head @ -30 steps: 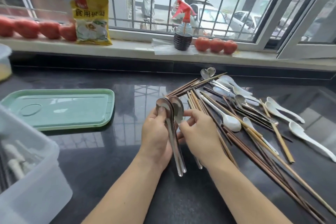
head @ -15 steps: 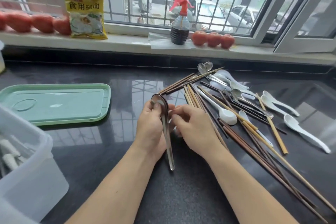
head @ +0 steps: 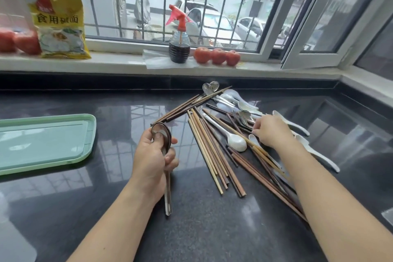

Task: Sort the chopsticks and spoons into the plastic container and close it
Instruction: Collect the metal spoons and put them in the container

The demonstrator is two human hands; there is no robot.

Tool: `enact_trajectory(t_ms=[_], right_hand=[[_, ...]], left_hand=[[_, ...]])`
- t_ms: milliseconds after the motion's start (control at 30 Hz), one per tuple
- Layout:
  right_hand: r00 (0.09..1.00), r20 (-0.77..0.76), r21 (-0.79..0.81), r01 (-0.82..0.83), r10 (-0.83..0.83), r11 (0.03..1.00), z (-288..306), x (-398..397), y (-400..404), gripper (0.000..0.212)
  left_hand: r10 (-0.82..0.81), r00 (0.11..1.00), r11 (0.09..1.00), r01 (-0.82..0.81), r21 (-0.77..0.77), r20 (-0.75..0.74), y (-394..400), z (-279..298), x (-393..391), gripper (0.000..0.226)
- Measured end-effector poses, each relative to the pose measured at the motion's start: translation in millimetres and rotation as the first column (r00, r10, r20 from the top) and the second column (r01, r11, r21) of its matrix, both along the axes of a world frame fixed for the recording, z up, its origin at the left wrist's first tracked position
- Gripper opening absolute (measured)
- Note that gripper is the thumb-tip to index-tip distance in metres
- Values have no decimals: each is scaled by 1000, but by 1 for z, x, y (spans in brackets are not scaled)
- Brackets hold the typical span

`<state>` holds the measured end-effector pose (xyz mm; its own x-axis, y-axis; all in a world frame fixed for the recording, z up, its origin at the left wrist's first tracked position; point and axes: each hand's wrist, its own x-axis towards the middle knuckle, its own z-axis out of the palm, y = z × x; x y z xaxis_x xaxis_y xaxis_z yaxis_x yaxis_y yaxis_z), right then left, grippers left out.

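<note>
Dark polished countertop (head: 212,229) fills most of the view, w/ a white windowsill (head: 119,64) behind it. Mint-green lid (head: 42,142) lies flat at left, well apart from the cutlery; a corner of the translucent plastic container (head: 12,238) shows at bottom left, contents not visible. Centre-right sits the mixed pile: wooden chopsticks (head: 212,155) fanned and crossing, white ceramic spoons (head: 236,140) and a few metal ones lying in among and over them. On the sill: yellow food packet (head: 60,27), spray bottle (head: 179,42) w/ red trigger and dark liquid, three tomatoes (head: 217,56) just beside it, more tomatoes far left. Left hand (head: 151,161) is clear of the pile, fingers curled tight round a stack of metal spoons (head: 164,144), thumb pressed into the top bowl, handles pointing down toward the counter. Right hand (head: 270,132) is over the pile's right side, fingertips bent down at a metal spoon there; can't tell whether they grip it.
</note>
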<state>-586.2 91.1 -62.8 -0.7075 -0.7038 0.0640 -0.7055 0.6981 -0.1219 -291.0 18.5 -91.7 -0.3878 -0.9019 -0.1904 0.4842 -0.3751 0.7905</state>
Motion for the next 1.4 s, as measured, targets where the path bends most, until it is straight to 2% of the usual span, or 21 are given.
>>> enact_trajectory(t_ms=[233, 400, 500, 567, 633, 700, 833, 900, 1033, 1133, 1233, 1400], right_hand=[[991, -60, 58, -117, 120, 992, -3, -9, -1, 12], [983, -113, 13, -142, 142, 990, -3, -9, 5, 18], [991, -47, -85, -133, 129, 987, 17, 7, 9, 12], [982, 73, -191, -156, 172, 969, 34, 36, 10, 9], [927, 237, -370, -191, 292, 909, 46, 78, 9, 6], [817, 404, -529, -158, 412, 834, 48, 126, 2, 1], [534, 641, -704, 124, 551, 699, 18, 184, -24, 30], [532, 638, -708, 120, 557, 696, 2, 197, -27, 38], [540, 631, -665, 7, 557, 746, -21, 211, -20, 35], [571, 608, -649, -42, 552, 759, -23, 213, -20, 35], [512, 611, -647, -117, 604, 754, -19, 216, -16, 34], [469, 649, -582, -202, 599, 788, -18, 217, -13, 31]], left_hand=[[0, 1000, 1000, 0, -5, 5, 0, -1, -1, 22], [16, 1000, 1000, -16, -4, 20, 1, -1, -2, 23], [27, 999, 1000, -27, -2, 29, 1, 0, -2, 24], [39, 999, 999, -39, 1, 35, 1, 1, -3, 23], [57, 998, 998, -57, 17, 27, 1, 1, -3, 23], [80, 996, 996, -78, 48, -36, 0, 2, -3, 22], [152, 970, 984, -131, 120, -190, -1, 1, 2, 25], [179, 962, 977, -149, 151, -208, -3, -1, 5, 26], [165, 973, 978, -140, 152, -164, -4, -3, 4, 26], [225, 964, 970, -207, 129, -140, -3, -2, 3, 20], [252, 952, 965, -233, 124, -175, -4, -1, 6, 25], [242, 966, 969, -236, 75, -90, -7, 0, 9, 27]])
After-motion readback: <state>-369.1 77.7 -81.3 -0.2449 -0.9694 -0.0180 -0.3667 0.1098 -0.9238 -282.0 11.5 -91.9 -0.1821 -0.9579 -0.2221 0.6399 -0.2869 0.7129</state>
